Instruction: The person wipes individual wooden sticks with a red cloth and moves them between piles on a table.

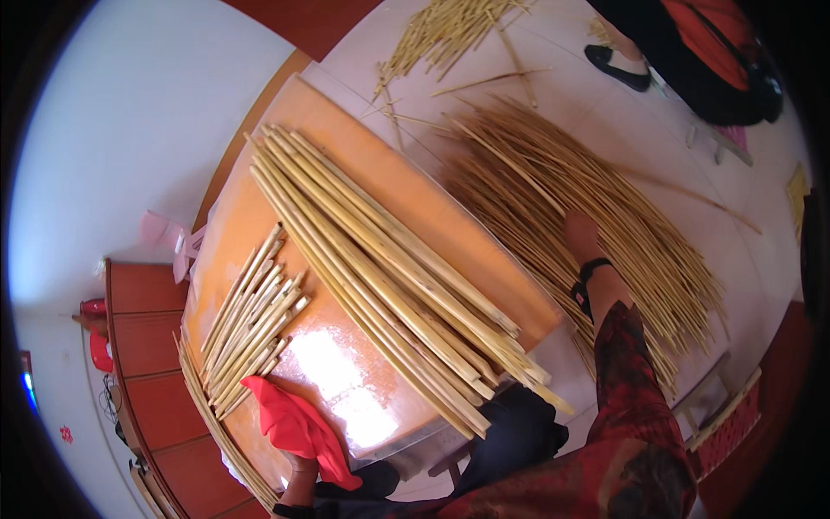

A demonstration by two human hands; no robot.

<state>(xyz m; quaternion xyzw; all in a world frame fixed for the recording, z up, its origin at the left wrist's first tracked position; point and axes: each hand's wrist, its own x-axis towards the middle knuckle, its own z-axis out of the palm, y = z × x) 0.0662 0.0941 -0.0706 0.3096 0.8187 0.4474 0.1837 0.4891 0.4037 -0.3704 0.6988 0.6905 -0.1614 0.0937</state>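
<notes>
My left hand grips a bright red cloth at the near left edge of an orange tabletop. My right hand reaches down to the right of the table, over a large spread of thin dry stalks with brown ends. It looks closed around a pale stalk lying along the top of them; most of its fingers are hidden. Long, thick, yellowish stalks lie side by side across the table. Left of them is a pile of shorter cut stalks.
More thin stalks lie on the tiled floor beyond the table. A person's black shoe is at the upper right. Reddish-brown cabinets and a pink chair stand left of the table. A low stool is at lower right.
</notes>
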